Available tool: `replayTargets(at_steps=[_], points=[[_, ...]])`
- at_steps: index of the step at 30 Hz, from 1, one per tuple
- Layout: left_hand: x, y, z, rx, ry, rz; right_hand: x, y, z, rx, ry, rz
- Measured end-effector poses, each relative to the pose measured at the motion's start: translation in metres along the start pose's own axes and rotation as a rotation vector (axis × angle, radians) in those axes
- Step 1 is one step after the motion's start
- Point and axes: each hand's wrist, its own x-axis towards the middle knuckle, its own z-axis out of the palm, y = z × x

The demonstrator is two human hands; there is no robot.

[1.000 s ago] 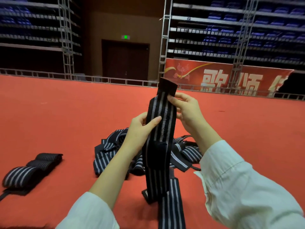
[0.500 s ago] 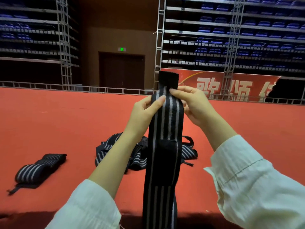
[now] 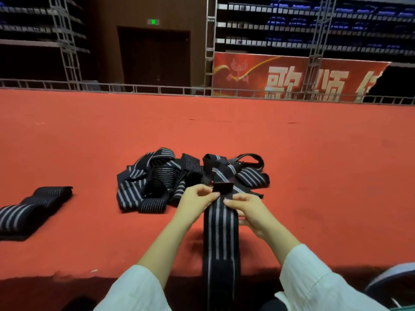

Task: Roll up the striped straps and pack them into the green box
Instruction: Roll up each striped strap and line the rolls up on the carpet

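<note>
Head view: left hand (image 3: 197,202) and right hand (image 3: 249,209) each pinch the striped strap (image 3: 221,232) just under its black end tab (image 3: 223,188), the rest hanging toward the lap. Best to turn that tab over tight and square (edges aligned, or the roll cones); loose straps (image 3: 170,178) lie heaped on the red carpet (image 3: 314,153) beyond
</note>
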Motion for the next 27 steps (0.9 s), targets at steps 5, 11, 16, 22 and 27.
replayTargets(at_steps=[5, 11, 16, 22, 27], points=[[0.025, -0.042, 0.008, 0.017, 0.022, -0.089, 0.028, 0.028, -0.006, -0.007, 0.011, 0.071], [0.044, -0.077, 0.018, 0.092, 0.107, -0.137, 0.075, 0.052, -0.031, -0.263, 0.269, 0.045], [0.053, -0.097, 0.019, 0.095, 0.170, -0.174, 0.105, 0.070, -0.033, -0.697, 0.188, 0.016], [0.078, -0.090, 0.030, 0.154, 0.171, -0.135, 0.123, 0.071, -0.034, -0.602, 0.070, 0.033], [0.087, -0.096, 0.033, 0.052, 0.202, -0.106, 0.113, 0.057, -0.047, -0.259, -0.009, 0.031]])
